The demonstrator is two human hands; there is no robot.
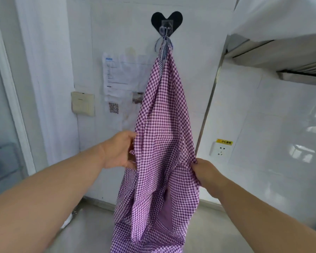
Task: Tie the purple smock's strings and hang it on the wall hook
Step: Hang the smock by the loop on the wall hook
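While suspended by its strings (165,42) from clear wall hook (165,29) on black heart-shaped pad (175,18), purple gingham smock (162,125) hangs in long folds down white wall (120,30). Left hand (119,149): fingers closed on smock's left edge, mid-height. Right hand (205,171): fingers pinched shut on right edge, slightly lower, pulling cloth outward. Knot in strings: cannot tell. Beside smock on wall: printed sheet (117,77), beige switch (82,103), socket (220,151) with yellow label.
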